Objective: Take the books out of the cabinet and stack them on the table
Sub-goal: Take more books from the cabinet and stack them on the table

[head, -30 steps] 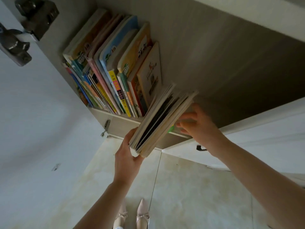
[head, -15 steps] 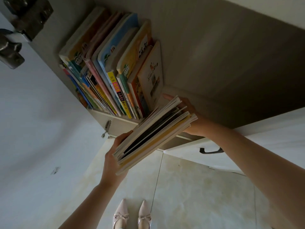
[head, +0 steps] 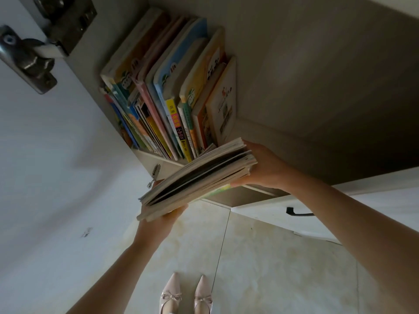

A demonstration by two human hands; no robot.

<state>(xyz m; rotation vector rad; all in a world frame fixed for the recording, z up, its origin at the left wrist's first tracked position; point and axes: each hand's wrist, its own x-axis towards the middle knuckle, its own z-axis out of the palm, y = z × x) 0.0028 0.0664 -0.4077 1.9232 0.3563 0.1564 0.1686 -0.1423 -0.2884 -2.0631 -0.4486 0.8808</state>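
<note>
A bundle of thin books [head: 195, 180] lies nearly flat between my hands, just outside the cabinet shelf's front edge, page edges facing me. My left hand [head: 158, 225] grips its near left end from below. My right hand [head: 263, 168] holds its far right end, thumb under the bundle. Behind it, a row of colourful upright books [head: 172, 91] still stands at the left end of the cabinet shelf [head: 294, 141]. The table is not in view.
The open white cabinet door [head: 56, 155] fills the left side, with metal hinges [head: 29, 57] at its top. A white drawer front with a black handle [head: 299, 214] is at the right. Tiled floor and my pale shoes [head: 186, 295] lie below.
The bundle has come out of the shelf and tipped from nearly upright to almost flat. Both hands moved with it, my right hand now cupping its far end.
</note>
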